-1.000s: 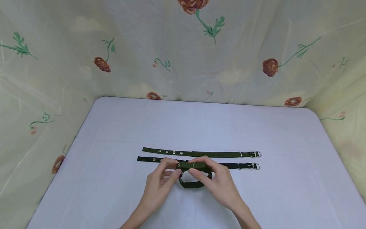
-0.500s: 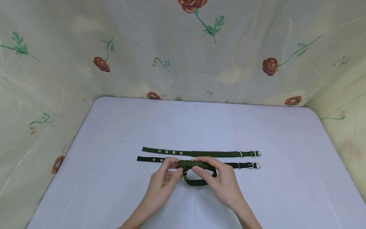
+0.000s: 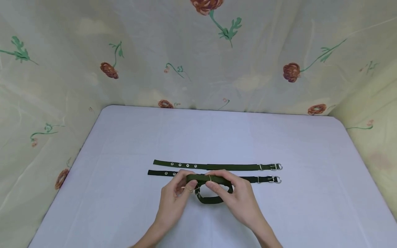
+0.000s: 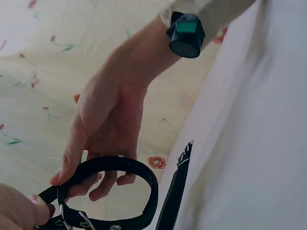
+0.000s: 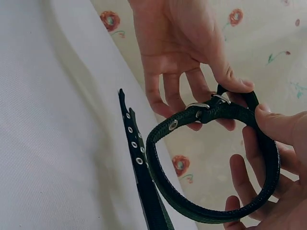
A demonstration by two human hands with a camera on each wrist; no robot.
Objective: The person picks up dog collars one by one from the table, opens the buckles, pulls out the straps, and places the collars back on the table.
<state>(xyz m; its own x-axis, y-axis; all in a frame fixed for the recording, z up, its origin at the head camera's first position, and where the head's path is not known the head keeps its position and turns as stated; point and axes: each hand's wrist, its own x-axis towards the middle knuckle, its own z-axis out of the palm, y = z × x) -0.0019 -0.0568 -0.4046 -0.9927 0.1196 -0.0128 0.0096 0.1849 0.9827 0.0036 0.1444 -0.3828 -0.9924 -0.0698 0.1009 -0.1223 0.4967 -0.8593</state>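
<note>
A dark green dog collar [image 3: 214, 200], bent into a closed loop, is held above the table between both hands. My left hand [image 3: 173, 201] pinches its strap at the left, thumb in front. My right hand [image 3: 243, 198] pinches the upper band beside a thin metal keeper [image 3: 210, 178], thumb and forefinger on either side. In the right wrist view the silver buckle [image 5: 197, 106] lies on the loop, close under the left hand's fingers, with a metal eyelet [image 5: 173, 124] beside it. The strap's end is hidden by my fingers.
Behind the hands a green collar [image 3: 232, 167] lies flat, its buckle end to the right. Parallel and nearer lies a black collar [image 3: 159, 173], partly covered by the hands. The white-covered table [image 3: 124, 137] ends at floral cloth [image 3: 248, 58] on the back and sides.
The looped collar shifted slightly right, then back left. My left thumb now lies over the strap, and the eyelet seen there a second ago is covered. The flat collars stayed put.
</note>
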